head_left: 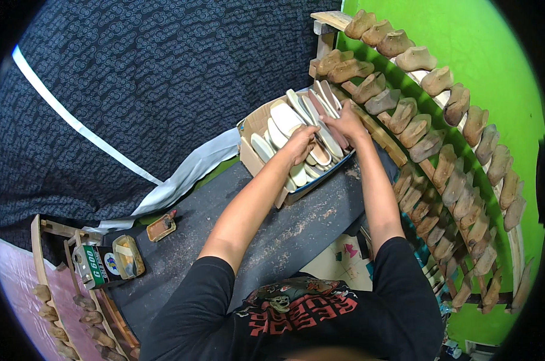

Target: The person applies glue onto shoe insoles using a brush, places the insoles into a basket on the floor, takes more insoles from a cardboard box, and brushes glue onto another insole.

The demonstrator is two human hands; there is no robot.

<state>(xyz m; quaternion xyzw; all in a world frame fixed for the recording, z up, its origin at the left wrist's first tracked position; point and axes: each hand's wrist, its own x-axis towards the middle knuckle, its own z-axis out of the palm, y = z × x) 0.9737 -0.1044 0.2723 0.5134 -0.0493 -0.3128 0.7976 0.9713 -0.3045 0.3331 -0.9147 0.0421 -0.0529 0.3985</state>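
Note:
A cardboard box (248, 157) packed with shoe soles stands at the far end of the dark table. The soles (282, 114) are mostly white or cream, some brownish, and many stand on edge in rows. Over the middle of the box my left hand (300, 145) is closed, its curled fingers on a sole among the others. My right hand (348, 124) reaches in at the box's right end, with thumb and fingers closed around soles there. The fingertips of both hands are partly hidden.
Wooden shoe lasts (417, 58) line curved racks along the green wall at right; more lasts (92, 318) sit on a lower-left rack. A green-black can (96, 266), a cut-open container (128, 256) and a small tray (161, 228) stand at left. Scraps litter the table (248, 240). Dark patterned cloth (164, 78) hangs behind.

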